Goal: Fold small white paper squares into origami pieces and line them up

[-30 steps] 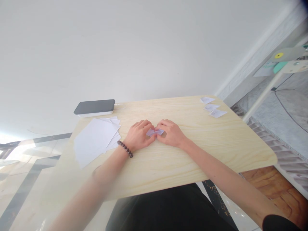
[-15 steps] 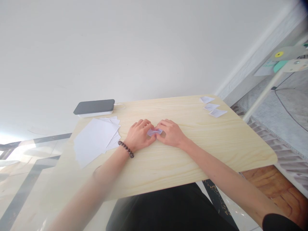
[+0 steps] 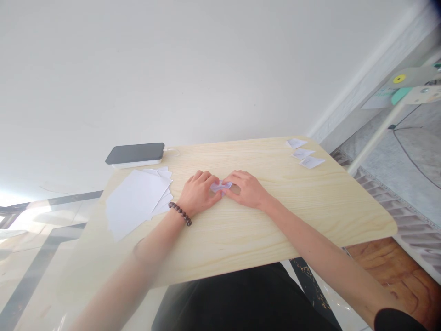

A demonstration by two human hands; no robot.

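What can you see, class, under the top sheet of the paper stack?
Under the top sheet, edges and corners of other white sheets show along its right side. The parts it covers, and how many sheets there are, cannot be seen.

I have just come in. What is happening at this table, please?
A person's left hand and right hand hold a small folded paper over the table. Overlapping white sheets lie to the left, near a dark-topped device. Three other folded papers lie near the far right corner.
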